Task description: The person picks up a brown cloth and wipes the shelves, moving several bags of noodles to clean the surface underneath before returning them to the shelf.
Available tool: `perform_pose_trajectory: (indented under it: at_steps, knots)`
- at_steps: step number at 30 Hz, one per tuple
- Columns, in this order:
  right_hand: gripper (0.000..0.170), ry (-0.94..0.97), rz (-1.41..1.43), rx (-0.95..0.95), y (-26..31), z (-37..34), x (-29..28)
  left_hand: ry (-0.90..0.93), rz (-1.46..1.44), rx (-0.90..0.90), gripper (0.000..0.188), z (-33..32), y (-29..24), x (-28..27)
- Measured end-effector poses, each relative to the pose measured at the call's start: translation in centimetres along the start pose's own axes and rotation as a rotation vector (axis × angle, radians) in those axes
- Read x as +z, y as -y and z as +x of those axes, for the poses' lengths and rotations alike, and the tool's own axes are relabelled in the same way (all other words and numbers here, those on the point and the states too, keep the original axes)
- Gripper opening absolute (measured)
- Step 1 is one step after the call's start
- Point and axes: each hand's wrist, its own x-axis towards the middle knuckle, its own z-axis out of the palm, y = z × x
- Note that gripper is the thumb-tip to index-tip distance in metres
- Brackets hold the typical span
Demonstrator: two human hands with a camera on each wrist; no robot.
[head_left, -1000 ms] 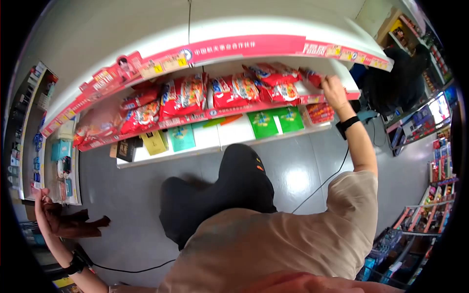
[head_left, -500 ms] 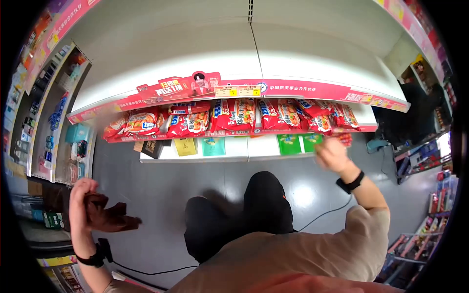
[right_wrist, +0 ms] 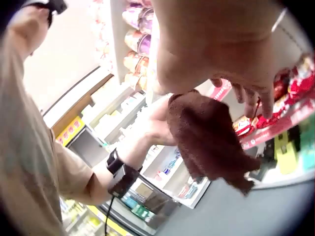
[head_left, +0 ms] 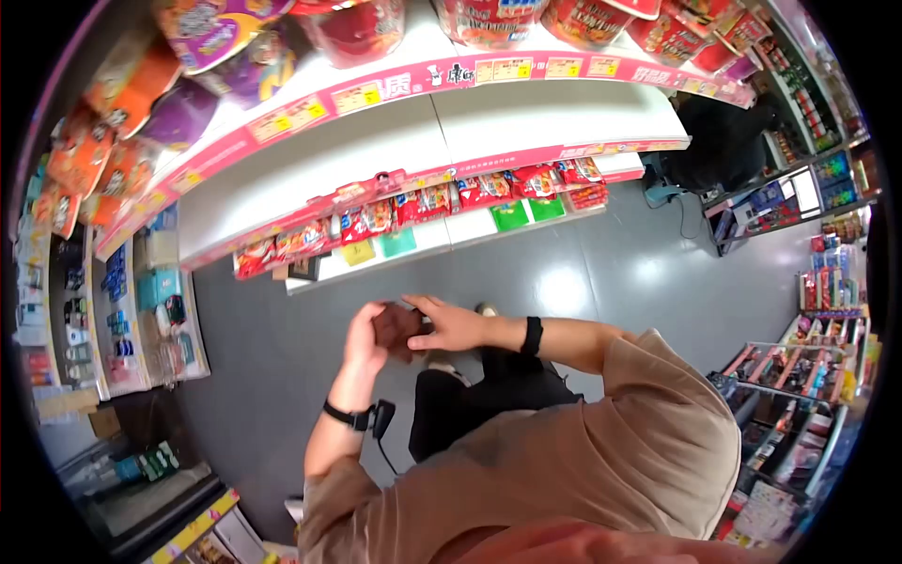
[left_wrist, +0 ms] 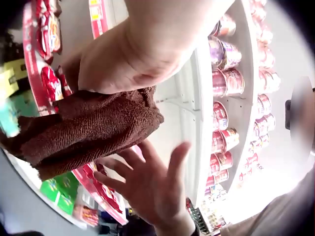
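Observation:
My left hand (head_left: 363,340) grips a dark brown terry cloth (left_wrist: 93,130), whose loose end hangs from the fingers. In front of my body, my right hand (head_left: 453,326) reaches across to the cloth's other side. The left wrist view shows this right hand with palm up, fingers spread and thumb apart, just beyond the cloth and holding nothing. From the right wrist, the cloth overlaps part of my left hand (right_wrist: 160,123). Red noodle bags (head_left: 423,202) stand in a row on a low shelf ahead of both hands.
A white shelf (head_left: 564,117) with pink price strips runs above the bags. Instant noodle cups (head_left: 352,33) fill the shelf higher up. Green and yellow packs lie on the bottom board (head_left: 432,235). Side racks (head_left: 117,310) stand left; a dark-clothed person (head_left: 723,141) is at right.
My right hand has let go of a red bag at the shelf's right end and come back to the middle. My left hand has brought the cloth in from the far left. The head view now takes in higher shelves.

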Motion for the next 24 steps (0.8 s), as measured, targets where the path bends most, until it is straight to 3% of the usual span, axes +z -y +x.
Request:
perform_pose_trajectory:
  at_steps: [1, 2, 3, 5, 7, 9, 10, 11, 13, 14, 18, 21, 24]
  knots:
    - [0.054, 0.177, 0.175, 0.125, 1.5, 0.3, -0.9, -0.055, 0.001, 0.017, 0.018, -0.7, 0.6, 0.9]
    - [0.052, 0.423, 0.313, 0.231, 4.0, 0.4, -2.5, 0.011, 0.024, 0.05, 0.016, -2.3, 0.6, 2.1]
    - [0.05, 0.355, 0.114, 0.197, 4.3, -0.5, -2.2, -0.049, 0.137, 0.233, 0.015, -4.0, 0.6, 3.8]
    - [0.046, 0.308, -0.271, 0.354, 9.0, -1.6, -3.8, -0.1, 0.292, 0.442, 0.015, -6.3, 0.7, 4.3]
    - [0.042, 0.079, -0.301, 0.015, 12.5, -2.6, -6.5, -0.222, 0.496, 0.638, 0.013, -9.5, -0.6, 5.5]
    - [0.037, 0.072, -0.336, 0.186, 15.3, -3.3, -8.5, -0.318, 0.652, 0.864, 0.011, -12.2, -1.8, 5.7]
    - [0.033, 0.056, -0.188, 0.297, 17.3, -3.6, -9.2, -0.314, 0.608, 0.929, 0.013, -13.2, -2.0, 5.8]
    - [0.03, -0.025, -0.3, 0.11, 16.7, -4.0, -9.5, -0.323, 0.65, 1.009, 0.013, -13.8, -2.3, 5.9]
    - [0.029, -0.113, -0.261, 0.197, 17.6, -4.7, -10.1, -0.341, 0.745, 1.158, 0.013, -15.5, -2.6, 5.6]
    - [0.027, -0.049, -0.274, 0.283, 18.8, -4.8, -10.9, -0.352, 0.788, 1.234, 0.013, -16.7, -3.1, 6.4]
    - [0.026, -0.105, -0.283, 0.205, 18.4, -6.3, -11.4, -0.373, 0.888, 1.351, 0.014, -18.3, -4.9, 7.0]
    - [0.028, -0.018, -0.206, 0.29, 19.5, -6.6, -11.7, -0.257, 0.915, 1.404, 0.012, -19.1, -4.9, 8.5]
    - [0.041, -0.002, -0.141, 0.166, 21.2, -6.1, -11.5, -0.115, 1.007, 1.409, 0.013, -19.4, -4.1, 9.6]
